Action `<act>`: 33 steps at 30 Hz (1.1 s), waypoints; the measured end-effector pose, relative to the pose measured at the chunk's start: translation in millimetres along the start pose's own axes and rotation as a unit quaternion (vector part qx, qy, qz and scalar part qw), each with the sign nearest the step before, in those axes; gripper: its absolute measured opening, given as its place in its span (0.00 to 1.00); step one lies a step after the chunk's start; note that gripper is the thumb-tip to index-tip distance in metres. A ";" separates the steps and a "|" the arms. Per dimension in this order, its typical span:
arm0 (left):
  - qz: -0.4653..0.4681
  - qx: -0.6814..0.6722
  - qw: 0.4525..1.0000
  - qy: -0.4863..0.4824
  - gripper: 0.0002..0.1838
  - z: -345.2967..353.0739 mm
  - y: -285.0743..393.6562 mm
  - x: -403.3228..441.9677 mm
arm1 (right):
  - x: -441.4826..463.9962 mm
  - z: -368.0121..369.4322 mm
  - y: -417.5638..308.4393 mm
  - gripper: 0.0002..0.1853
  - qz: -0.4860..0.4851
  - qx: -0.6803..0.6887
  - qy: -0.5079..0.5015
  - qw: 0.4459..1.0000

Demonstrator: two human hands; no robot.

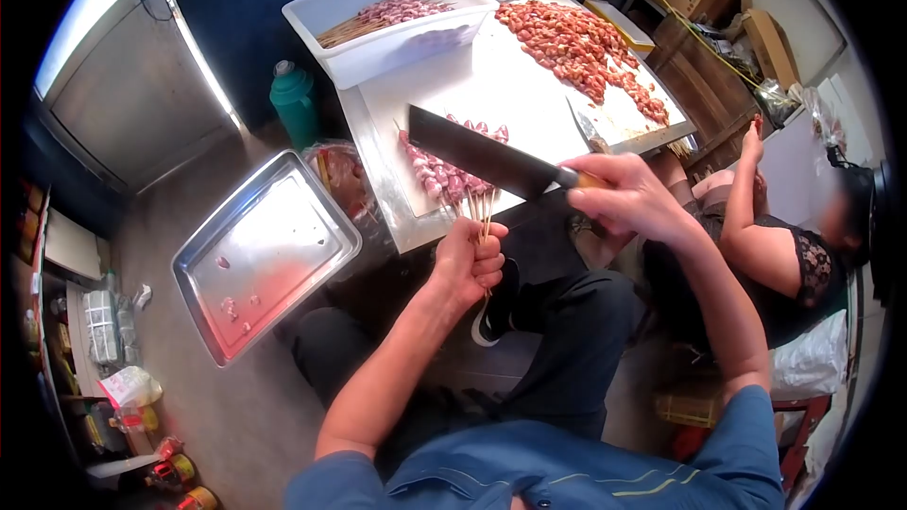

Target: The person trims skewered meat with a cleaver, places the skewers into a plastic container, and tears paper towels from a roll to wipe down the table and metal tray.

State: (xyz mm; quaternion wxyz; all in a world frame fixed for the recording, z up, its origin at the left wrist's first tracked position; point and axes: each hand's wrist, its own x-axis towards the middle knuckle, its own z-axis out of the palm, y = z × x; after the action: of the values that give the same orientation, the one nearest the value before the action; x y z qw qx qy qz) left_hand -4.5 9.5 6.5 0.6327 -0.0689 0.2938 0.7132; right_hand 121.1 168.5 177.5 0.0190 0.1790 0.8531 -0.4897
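My left hand [470,260] is closed round the wooden sticks of several meat skewers [442,170], whose meat ends lie on the white board [510,76] at the table's near edge. In my right hand [638,194] is a cleaver [482,153], gripped by its wooden handle. Its broad dark blade points left, above the skewers, and covers part of them. Whether the blade touches the meat cannot be made out.
A white tub [406,42] of skewers and a pile of cut meat [576,42] are on the table. A metal tray [265,260] with meat bits is at left, near a green bottle [293,104]. Another person [775,250] sits at right.
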 end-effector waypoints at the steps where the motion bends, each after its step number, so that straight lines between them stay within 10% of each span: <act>1: 0.000 0.001 1.000 0.002 0.13 0.2 0.1 -0.6 | 11.8 7.6 -3.4 0.21 -0.008 -0.001 0.000 1.000; 10: -0.018 -0.017 1.000 0.013 0.13 -0.9 1.3 0.9 | -8.0 -14.0 13.6 0.20 0.114 -0.044 -0.039 0.992; 33: -0.015 -0.013 1.000 0.024 0.10 1.3 2.6 0.0 | -28.2 -26.5 12.3 0.21 0.012 -0.064 -0.022 0.998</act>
State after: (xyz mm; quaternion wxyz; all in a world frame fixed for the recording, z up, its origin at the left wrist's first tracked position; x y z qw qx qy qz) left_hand -6.6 10.1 8.4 0.6348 -0.0983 0.2989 0.7057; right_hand 155.2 188.3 186.9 0.0548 0.1773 0.8798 -0.4377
